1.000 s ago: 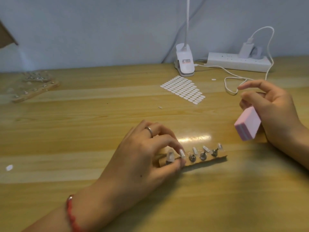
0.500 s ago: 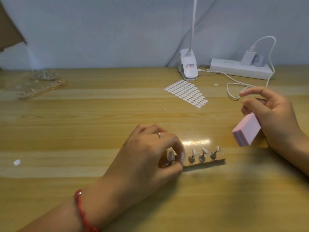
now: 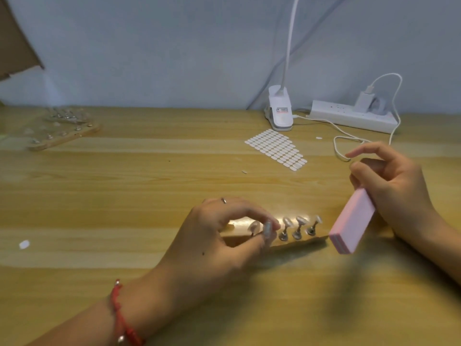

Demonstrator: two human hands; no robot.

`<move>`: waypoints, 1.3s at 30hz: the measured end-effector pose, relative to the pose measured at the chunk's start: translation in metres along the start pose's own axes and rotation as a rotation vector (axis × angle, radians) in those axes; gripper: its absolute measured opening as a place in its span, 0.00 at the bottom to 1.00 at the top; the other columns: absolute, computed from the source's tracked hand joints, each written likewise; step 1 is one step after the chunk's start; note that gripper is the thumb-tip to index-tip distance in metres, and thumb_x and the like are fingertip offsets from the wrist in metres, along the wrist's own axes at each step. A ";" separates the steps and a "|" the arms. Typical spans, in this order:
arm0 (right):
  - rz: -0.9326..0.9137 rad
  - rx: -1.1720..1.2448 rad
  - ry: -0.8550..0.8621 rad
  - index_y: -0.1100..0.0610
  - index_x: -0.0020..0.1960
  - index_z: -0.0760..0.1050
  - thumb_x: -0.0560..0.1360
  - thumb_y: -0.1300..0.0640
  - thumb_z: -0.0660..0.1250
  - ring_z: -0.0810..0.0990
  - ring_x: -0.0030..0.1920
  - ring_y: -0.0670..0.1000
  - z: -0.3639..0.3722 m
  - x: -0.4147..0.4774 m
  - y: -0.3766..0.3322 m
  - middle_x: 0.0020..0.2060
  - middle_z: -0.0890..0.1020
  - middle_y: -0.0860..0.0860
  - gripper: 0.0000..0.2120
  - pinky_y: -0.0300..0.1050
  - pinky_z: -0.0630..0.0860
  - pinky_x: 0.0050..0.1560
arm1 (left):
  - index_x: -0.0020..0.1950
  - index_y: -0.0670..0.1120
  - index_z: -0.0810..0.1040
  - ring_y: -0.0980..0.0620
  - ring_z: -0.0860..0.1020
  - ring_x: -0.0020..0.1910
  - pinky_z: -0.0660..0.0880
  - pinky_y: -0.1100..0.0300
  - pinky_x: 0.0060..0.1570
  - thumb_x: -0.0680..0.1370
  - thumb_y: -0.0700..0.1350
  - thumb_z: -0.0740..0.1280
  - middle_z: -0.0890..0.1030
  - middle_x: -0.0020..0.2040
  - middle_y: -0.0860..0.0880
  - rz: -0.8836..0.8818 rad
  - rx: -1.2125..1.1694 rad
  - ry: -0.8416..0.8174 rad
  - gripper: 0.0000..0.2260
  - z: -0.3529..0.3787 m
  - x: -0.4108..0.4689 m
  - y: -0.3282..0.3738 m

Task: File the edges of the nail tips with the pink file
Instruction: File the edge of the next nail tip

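Right hand grips pink file, long axis slanting down-left toward wooden holder; left hand pinches a nail tip there.

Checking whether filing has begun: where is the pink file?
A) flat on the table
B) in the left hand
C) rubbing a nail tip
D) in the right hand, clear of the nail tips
D: the right hand grips the pink file, its lower end beside the wooden holder's right end, touching no nail tips.
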State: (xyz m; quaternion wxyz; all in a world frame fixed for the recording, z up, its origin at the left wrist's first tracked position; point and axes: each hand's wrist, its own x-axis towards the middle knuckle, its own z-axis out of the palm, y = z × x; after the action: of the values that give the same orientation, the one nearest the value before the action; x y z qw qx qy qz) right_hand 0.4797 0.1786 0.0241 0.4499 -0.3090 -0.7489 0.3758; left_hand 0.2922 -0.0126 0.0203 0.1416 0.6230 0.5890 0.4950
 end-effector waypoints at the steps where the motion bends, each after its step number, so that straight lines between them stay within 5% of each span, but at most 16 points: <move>1: -0.011 -0.011 -0.009 0.50 0.46 0.77 0.76 0.69 0.64 0.71 0.28 0.45 0.001 0.000 -0.001 0.26 0.76 0.47 0.14 0.36 0.69 0.29 | 0.43 0.51 0.84 0.58 0.81 0.48 0.76 0.53 0.52 0.70 0.52 0.72 0.83 0.44 0.61 -0.040 0.000 -0.010 0.06 0.000 -0.001 -0.001; 14: -0.155 0.091 -0.049 0.47 0.46 0.77 0.72 0.61 0.65 0.71 0.27 0.43 0.043 -0.004 -0.049 0.27 0.77 0.46 0.10 0.34 0.69 0.28 | 0.52 0.54 0.83 0.55 0.79 0.45 0.75 0.56 0.45 0.71 0.53 0.70 0.80 0.46 0.56 0.083 -0.064 0.055 0.11 -0.001 0.000 -0.001; 19: -0.179 -0.008 0.006 0.47 0.48 0.76 0.73 0.61 0.68 0.76 0.33 0.56 0.058 -0.003 -0.052 0.32 0.79 0.56 0.10 0.45 0.71 0.30 | 0.50 0.61 0.80 0.60 0.74 0.49 0.66 0.54 0.50 0.74 0.52 0.65 0.78 0.48 0.59 0.183 0.148 0.026 0.07 -0.004 -0.002 -0.002; 23: -0.273 -0.059 -0.029 0.44 0.48 0.74 0.71 0.59 0.67 0.75 0.30 0.45 0.068 -0.007 -0.054 0.29 0.78 0.46 0.11 0.39 0.71 0.36 | 0.51 0.60 0.80 0.59 0.74 0.49 0.62 0.54 0.52 0.75 0.52 0.64 0.77 0.47 0.61 0.183 0.190 0.011 0.08 -0.004 -0.002 -0.004; 27: -0.226 -0.099 0.060 0.45 0.52 0.73 0.72 0.60 0.68 0.77 0.34 0.47 0.058 0.000 -0.055 0.31 0.79 0.45 0.13 0.48 0.76 0.39 | 0.50 0.60 0.81 0.59 0.74 0.49 0.61 0.51 0.53 0.75 0.52 0.64 0.78 0.47 0.62 0.184 0.243 0.041 0.08 -0.002 -0.002 -0.003; 30: -0.375 -0.192 -0.048 0.43 0.53 0.73 0.70 0.55 0.67 0.75 0.34 0.44 0.068 -0.014 -0.062 0.30 0.78 0.41 0.13 0.43 0.68 0.44 | 0.47 0.54 0.84 0.60 0.73 0.50 0.57 0.54 0.52 0.76 0.51 0.62 0.79 0.47 0.60 0.238 0.352 0.043 0.11 0.000 -0.001 -0.002; 34: -0.207 -0.075 0.064 0.49 0.54 0.75 0.71 0.60 0.69 0.73 0.29 0.44 0.055 0.006 -0.056 0.27 0.75 0.44 0.14 0.40 0.69 0.40 | 0.48 0.55 0.84 0.60 0.74 0.50 0.57 0.52 0.55 0.76 0.51 0.62 0.80 0.47 0.60 0.215 0.387 0.093 0.10 -0.003 -0.001 -0.001; 39: -0.341 -0.156 -0.041 0.45 0.53 0.73 0.70 0.59 0.68 0.74 0.31 0.44 0.071 -0.011 -0.063 0.26 0.76 0.42 0.15 0.43 0.69 0.45 | 0.47 0.54 0.84 0.58 0.74 0.50 0.56 0.52 0.53 0.77 0.50 0.61 0.80 0.48 0.58 0.276 0.449 0.068 0.11 -0.002 -0.002 -0.003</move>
State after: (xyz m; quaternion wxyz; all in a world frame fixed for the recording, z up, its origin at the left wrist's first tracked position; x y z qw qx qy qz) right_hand 0.4123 0.1164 0.0496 0.4664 -0.2036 -0.8264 0.2411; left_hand 0.2886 -0.0146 0.0178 -0.0889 0.6962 0.5979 0.3872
